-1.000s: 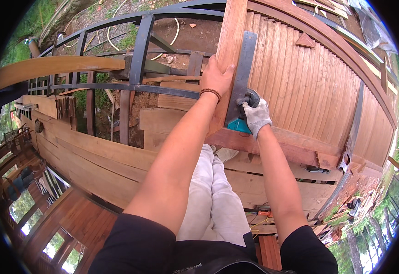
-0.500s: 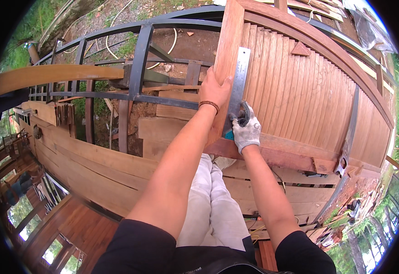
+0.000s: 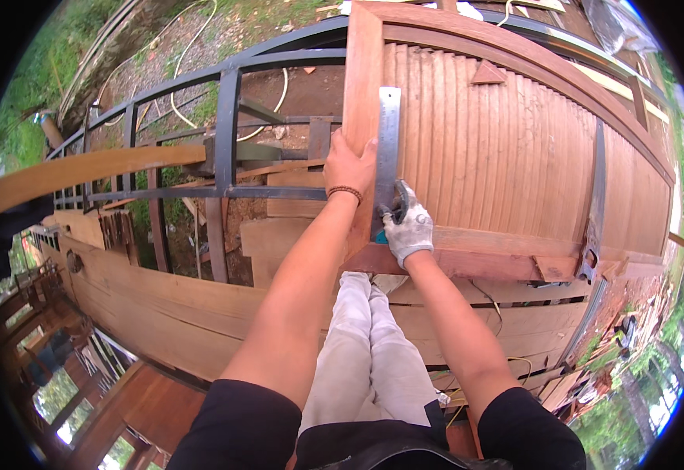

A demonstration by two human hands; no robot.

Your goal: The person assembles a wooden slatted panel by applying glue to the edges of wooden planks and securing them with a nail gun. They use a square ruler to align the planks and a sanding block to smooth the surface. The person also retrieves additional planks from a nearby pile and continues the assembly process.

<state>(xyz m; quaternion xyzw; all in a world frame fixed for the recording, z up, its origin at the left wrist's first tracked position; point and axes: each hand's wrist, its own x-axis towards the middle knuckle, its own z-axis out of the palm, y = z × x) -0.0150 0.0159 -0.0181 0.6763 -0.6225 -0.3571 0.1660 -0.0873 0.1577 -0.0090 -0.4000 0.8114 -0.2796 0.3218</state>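
Observation:
A louvered wooden panel (image 3: pixel 363 70) with a reddish-brown frame lies in front of me. Along the inner edge of its left side piece runs the metal blade of a try square (image 3: pixel 388 133); its teal stock shows low down, partly covered by my glove. My right hand (image 3: pixel 407 227), in a grey-white glove with dark fingertips, is closed on the stock end of the square. My bare left hand (image 3: pixel 350 168), a beaded bracelet at the wrist, grips the left side piece, its thumb near the blade. Its fingertips are partly hidden at the outer edge.
A small triangular wood block (image 3: pixel 488 73) and a handsaw (image 3: pixel 597 188) lie on the panel. Black metal framework (image 3: pixel 229 129) stands to the left, with a curved wooden piece (image 3: pixel 99 166) beside it. Planks (image 3: pixel 177 309) stretch below, and cables trail across the ground.
The whole scene has shifted left in the view. Both hands keep their grips, and the square stays along the same side piece.

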